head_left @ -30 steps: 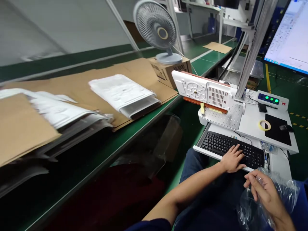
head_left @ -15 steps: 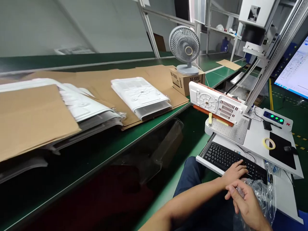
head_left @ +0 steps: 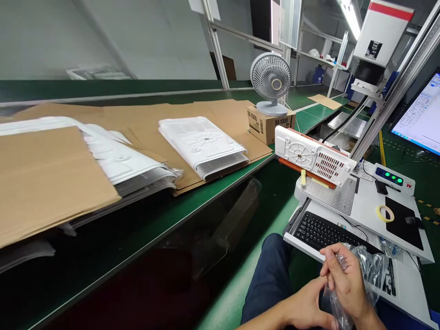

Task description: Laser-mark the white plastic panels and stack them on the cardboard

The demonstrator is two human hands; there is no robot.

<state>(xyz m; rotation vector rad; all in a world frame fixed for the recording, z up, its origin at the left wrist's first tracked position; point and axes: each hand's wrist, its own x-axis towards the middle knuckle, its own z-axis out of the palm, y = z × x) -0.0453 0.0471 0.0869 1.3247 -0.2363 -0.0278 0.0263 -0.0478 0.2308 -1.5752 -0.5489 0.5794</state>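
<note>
right hand: fingers curled, pinching clear plastic; left hand: thumb and fingers parted, just beside; keyboard beyond.

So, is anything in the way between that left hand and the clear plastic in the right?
Nothing visible stands between them: the left hand is right beside the clear plastic gathered in the right hand. Whether they touch is hard to tell.

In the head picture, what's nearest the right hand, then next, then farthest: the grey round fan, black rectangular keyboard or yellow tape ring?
From the right hand:
1. Black rectangular keyboard, just ahead.
2. Yellow tape ring, ahead and to the right.
3. Grey round fan, farthest, ahead and to the left.
</note>
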